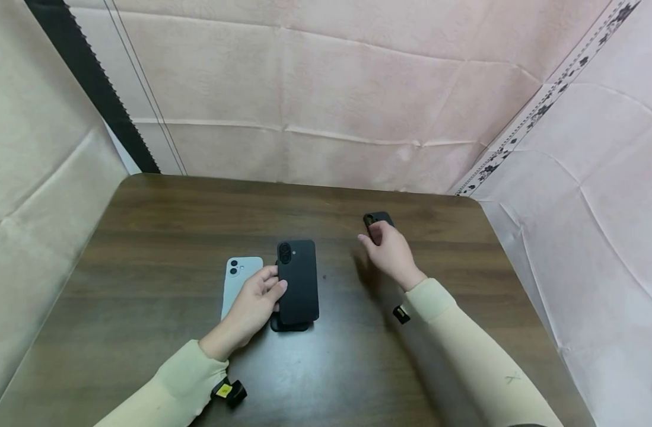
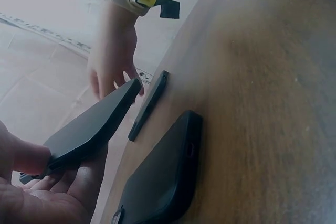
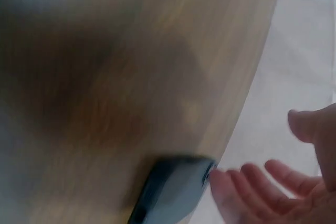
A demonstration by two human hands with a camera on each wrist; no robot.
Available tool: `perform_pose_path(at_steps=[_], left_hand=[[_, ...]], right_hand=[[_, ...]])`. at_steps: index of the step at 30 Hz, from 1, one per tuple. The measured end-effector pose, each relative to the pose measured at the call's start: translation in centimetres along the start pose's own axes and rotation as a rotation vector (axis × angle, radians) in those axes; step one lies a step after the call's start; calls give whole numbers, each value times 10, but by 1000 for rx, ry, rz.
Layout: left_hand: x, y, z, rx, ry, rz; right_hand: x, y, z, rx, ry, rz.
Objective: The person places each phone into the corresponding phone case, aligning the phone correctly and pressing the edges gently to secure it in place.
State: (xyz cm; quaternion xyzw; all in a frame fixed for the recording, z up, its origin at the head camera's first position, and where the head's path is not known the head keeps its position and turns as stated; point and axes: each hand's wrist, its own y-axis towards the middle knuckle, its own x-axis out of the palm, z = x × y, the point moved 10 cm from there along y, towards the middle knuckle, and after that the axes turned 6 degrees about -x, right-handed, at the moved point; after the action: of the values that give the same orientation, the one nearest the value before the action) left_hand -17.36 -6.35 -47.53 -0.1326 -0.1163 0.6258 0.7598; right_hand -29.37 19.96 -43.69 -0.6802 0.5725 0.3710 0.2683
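Note:
In the head view my left hand pinches a black smartphone by its left edge, camera side up. The left wrist view shows the held phone raised off the table, thumb on one face and fingers beneath. Under it, another black phone lies on the table, mostly covered in the head view. A light blue phone lies left of these, partly behind my left hand. At the back right, my right hand is at a dark phone. Its thumb and fingers are spread apart in the right wrist view.
The brown wooden table has rounded far corners. Pale creased sheets hang behind it and on both sides. Small black devices, one with a yellow label, are strapped at both wrists.

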Motion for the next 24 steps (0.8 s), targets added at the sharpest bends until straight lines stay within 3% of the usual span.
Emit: perform_pose_path(at_steps=[4, 13, 19, 24], left_hand=[[1, -1, 0, -7, 18, 7], [2, -1, -2, -12, 25, 23], [3, 0, -3, -14, 27, 26], [4, 1, -3, -10, 22, 22]], right_hand=[[-10, 5, 17, 59, -115, 30], [-13, 8, 40, 176, -259, 3], [-2, 6, 52, 230, -285, -69], [2, 7, 55, 228, -294, -72]])
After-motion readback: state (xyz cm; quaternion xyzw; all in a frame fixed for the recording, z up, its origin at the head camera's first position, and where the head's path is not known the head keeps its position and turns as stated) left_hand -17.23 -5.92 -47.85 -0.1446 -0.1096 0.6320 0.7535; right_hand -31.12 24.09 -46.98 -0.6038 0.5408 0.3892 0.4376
